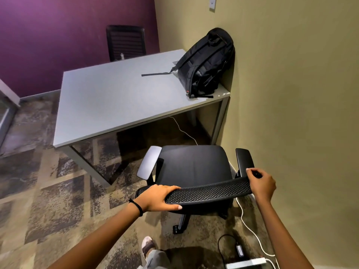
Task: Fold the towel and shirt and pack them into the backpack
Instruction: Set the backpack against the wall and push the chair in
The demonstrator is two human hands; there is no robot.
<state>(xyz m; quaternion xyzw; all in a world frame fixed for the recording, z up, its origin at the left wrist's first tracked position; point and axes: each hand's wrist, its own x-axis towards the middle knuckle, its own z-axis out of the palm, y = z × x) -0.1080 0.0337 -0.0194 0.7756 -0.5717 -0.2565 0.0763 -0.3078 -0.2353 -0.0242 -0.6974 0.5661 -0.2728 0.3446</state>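
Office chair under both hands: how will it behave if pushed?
Likely rolls easily: the office chair seems to stand on casters. May swivel if left hand and right hand push unevenly. Carpet probably adds drag.

Grey table (116, 98) pushed against an olive wall (291, 94). In front of the table, black office chair (194, 167) with a mesh back and two armrests, seat turned toward the table. Behind the table, second black chair (125, 42) against a purple wall (48, 35). Under the table, white cable (182, 131) trailing over patterned carpet (48, 191). Well in front of the table, past the office chair, white power strip (246, 264) and black adapter (240, 249) on the floor.
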